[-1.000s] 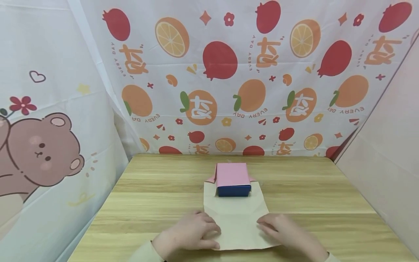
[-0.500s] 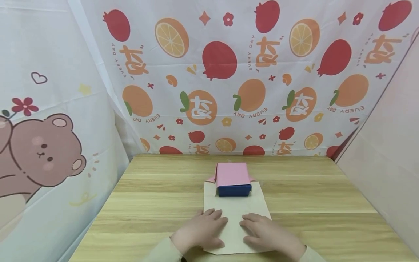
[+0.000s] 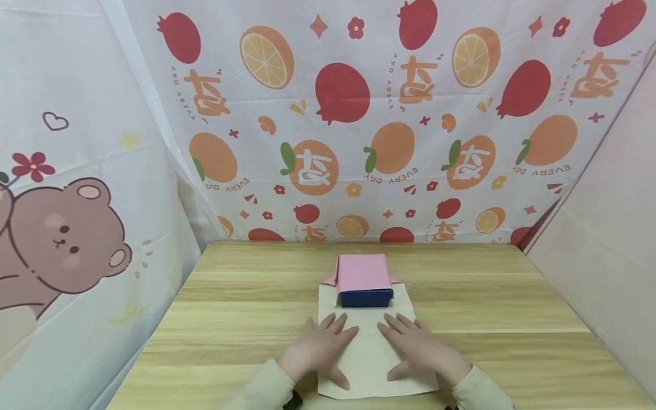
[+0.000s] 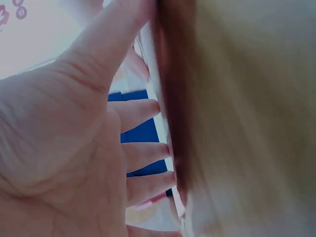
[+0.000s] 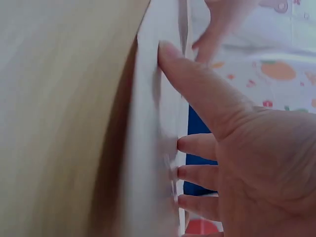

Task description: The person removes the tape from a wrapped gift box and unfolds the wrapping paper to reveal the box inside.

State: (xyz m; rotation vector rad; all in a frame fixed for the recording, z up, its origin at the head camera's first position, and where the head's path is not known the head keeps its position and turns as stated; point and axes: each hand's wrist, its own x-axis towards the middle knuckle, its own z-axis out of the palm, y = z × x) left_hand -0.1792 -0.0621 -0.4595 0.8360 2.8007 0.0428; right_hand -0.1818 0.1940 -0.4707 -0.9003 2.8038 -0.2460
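Observation:
A sheet of cream paper (image 3: pixel 374 367) lies on the table, its far end running under a blue box (image 3: pixel 367 298). Pink paper (image 3: pixel 364 272) covers the top of that box. My left hand (image 3: pixel 322 348) rests on the left half of the cream sheet with fingers spread. On the right half, my right hand (image 3: pixel 419 348) lies the same way, fingers fanned and pointing towards the box. In both wrist views the fingertips touch the paper, and the blue box (image 4: pixel 140 136) shows behind the fingers. Neither hand holds anything.
The wooden table (image 3: pixel 246 319) extends to both sides of the paper. A fruit-print curtain (image 3: pixel 343 171) hangs along its back edge. A bear-print cloth (image 3: pixel 66 239) hangs at the left, and a pale cloth (image 3: pixel 610 245) at the right.
Both hands have moved from the near side edges of the cream paper forward and inward onto it. Their fingers have straightened and spread. The box has stayed in place.

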